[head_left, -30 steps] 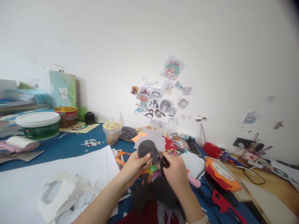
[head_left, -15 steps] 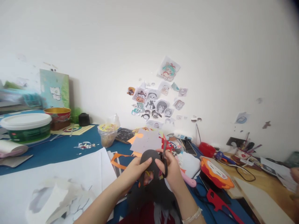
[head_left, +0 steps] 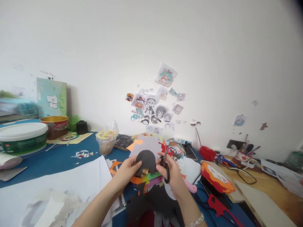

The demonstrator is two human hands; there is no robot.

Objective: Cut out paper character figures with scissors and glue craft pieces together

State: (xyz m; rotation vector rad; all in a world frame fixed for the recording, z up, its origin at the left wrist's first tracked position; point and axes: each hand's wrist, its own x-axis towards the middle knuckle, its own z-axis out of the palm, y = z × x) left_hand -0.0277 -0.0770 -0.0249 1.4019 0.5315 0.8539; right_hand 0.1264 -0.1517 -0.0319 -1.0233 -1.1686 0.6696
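Note:
A rounded piece of black paper (head_left: 146, 160) with a notched lower edge is pinched between the thumb and fingers of my left hand (head_left: 129, 173). Black-handled scissors (head_left: 167, 172) rest in my right hand (head_left: 174, 175), their blades pointing upward. The right thumb and fingertips are close to the paper's right edge; whether they touch it is unclear. Below the paper lie coloured paper scraps (head_left: 155, 181) in orange, green and purple. A larger dark sheet or cloth (head_left: 158, 201) lies nearer to me.
White sheets (head_left: 71, 176) with torn paper spread to the left. A plastic cup (head_left: 107, 142) and a lidded tub (head_left: 23, 135) stand behind. On the right are an orange paper cutout (head_left: 216, 176), a red cutter-like tool (head_left: 221, 208), a red bowl (head_left: 207, 153) and cables.
My hands have drawn apart, and the black paper has shifted left with my left hand, showing its notched lower edge. The scissors stay in my right hand. The view has tilted slightly.

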